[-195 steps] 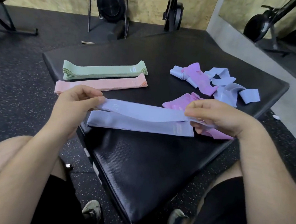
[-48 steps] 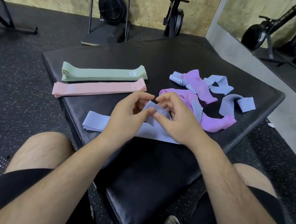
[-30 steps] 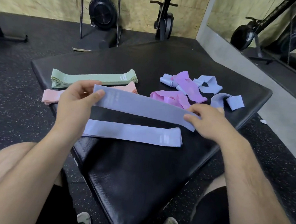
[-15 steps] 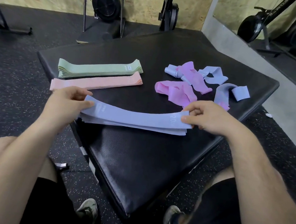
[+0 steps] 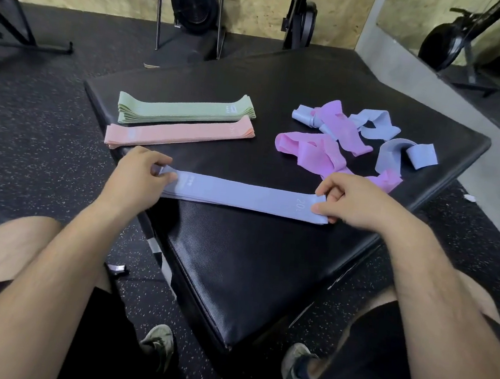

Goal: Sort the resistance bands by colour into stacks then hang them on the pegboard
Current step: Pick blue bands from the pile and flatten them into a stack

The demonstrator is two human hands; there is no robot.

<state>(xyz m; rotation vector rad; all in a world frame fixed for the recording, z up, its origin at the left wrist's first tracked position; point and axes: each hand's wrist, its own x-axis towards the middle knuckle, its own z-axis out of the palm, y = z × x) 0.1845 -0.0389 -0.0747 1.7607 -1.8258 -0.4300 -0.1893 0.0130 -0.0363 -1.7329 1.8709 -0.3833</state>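
A flat stack of blue resistance bands (image 5: 242,196) lies across the near part of the black padded mat (image 5: 250,266). My left hand (image 5: 142,172) pinches its left end and my right hand (image 5: 349,201) pinches its right end. Behind it lie a neat green stack (image 5: 186,111) and a pink stack (image 5: 177,134), side by side. At the right sits a loose heap: purple bands (image 5: 311,152) tangled with crumpled blue bands (image 5: 401,151). No pegboard is in view.
The mat's near corner points at me between my knees, and its right edge runs close to the loose heap. Rubber gym floor surrounds it. Exercise machines (image 5: 197,1) stand by the far wall, and a mirror (image 5: 474,37) is at the right.
The blue band I held stretched above the mat has come down onto the blue stack. Both hands have lowered with it and still pinch its ends.
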